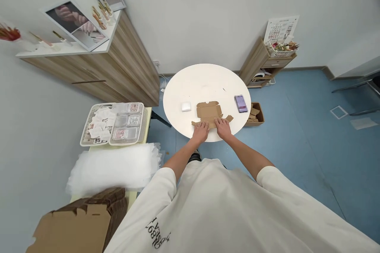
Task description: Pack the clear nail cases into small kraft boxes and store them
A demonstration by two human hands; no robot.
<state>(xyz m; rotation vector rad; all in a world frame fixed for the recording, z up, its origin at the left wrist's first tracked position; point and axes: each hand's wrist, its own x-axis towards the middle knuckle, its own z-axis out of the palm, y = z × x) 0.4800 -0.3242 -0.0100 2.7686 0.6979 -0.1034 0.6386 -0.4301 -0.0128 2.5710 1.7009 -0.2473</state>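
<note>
A brown cardboard box blank (210,110), partly unfolded with its flaps spread, lies near the front edge of the round white table (204,75). My left hand (201,131) grips its near panel at the left, fingers bent over the cardboard. On the right side of the same panel, my right hand (222,128) holds on in a similar way, close to a side flap. The thumbs' undersides are hidden. Left of the cardboard sits a small white packet (186,106). A purple, blurred-out rectangular item (240,103) rests to the right.
At the left, a side table bears a white basket (84,136) of cards and clear cases, white translucent sheets (113,168) and stacked flat cardboard boxes (74,225). A carton (259,121) of cardboard pieces stands on the floor, right of the table. Wooden cabinets (130,55) line the wall.
</note>
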